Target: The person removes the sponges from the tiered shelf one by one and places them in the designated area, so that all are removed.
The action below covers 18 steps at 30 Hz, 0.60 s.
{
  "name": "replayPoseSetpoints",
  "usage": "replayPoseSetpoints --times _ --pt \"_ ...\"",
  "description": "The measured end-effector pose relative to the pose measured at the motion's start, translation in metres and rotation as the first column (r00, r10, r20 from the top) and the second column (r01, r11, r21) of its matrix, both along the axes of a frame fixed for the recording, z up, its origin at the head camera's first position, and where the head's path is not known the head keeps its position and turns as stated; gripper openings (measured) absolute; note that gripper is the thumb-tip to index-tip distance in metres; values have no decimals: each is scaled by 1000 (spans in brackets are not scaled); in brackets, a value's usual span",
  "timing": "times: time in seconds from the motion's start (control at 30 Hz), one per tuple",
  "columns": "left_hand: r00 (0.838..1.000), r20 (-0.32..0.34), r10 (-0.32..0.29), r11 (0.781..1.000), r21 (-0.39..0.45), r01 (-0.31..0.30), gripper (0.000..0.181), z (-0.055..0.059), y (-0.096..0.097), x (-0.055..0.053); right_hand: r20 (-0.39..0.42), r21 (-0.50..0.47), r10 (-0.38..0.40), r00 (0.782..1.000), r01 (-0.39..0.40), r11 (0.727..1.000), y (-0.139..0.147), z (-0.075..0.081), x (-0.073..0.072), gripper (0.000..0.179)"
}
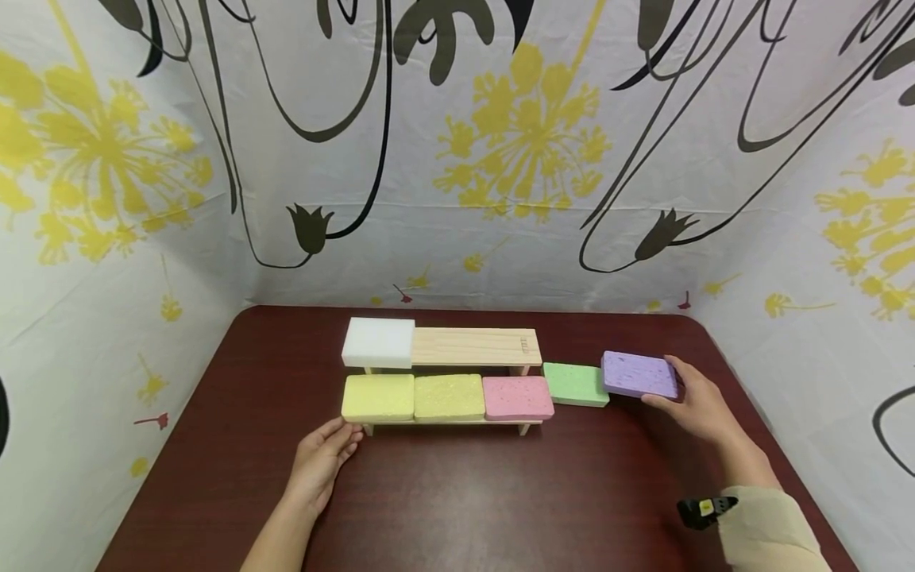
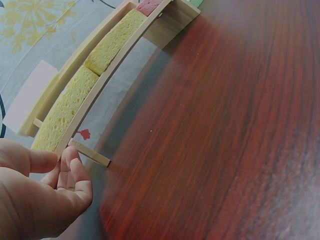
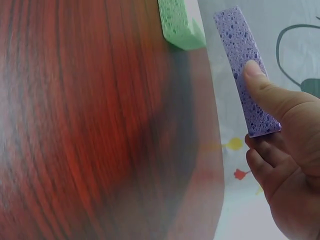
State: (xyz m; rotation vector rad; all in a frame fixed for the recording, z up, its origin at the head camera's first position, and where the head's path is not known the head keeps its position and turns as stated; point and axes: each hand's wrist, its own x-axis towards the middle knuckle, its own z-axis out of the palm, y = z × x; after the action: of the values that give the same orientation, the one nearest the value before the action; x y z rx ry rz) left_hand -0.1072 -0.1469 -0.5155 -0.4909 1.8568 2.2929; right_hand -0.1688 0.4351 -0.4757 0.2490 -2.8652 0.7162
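The right hand (image 1: 704,405) is extending from a pale sleeve (image 1: 772,528), its grip clamping the right end of the purple sponge (image 1: 638,375), thumb on the near edge and fingertips on the far one; that sponge is hovering over the right of the desk (image 1: 457,492), just right of the green sponge (image 1: 574,384), a gap showing between them in the right wrist view. The left hand (image 1: 322,461) is angling in from the near left, its grip pinching the left end of the near stand (image 1: 457,422). The desk's far edge is running close behind the far stand (image 1: 472,346), its right edge is slanting past the right hand, and a broad stretch of glossy, dark red grain is spreading between the forearms. Two yellow sponges (image 1: 449,397) and a pink sponge (image 1: 518,397), porous and round-cornered, are lining the near stand's pale wood, while a smooth white block (image 1: 379,343) is covering the far stand's left end.
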Motion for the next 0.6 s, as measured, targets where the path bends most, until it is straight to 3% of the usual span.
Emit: replayPoseSetpoints --times 0.33,0.6 --pt "1000 -4 3 1000 -4 -3 53 0 0 0 1 17 -11 1000 11 1000 16 -11 5 87" --pt "1000 6 -1 1000 -5 1 54 0 0 -1 161 38 -14 987 8 999 20 -20 5 90"
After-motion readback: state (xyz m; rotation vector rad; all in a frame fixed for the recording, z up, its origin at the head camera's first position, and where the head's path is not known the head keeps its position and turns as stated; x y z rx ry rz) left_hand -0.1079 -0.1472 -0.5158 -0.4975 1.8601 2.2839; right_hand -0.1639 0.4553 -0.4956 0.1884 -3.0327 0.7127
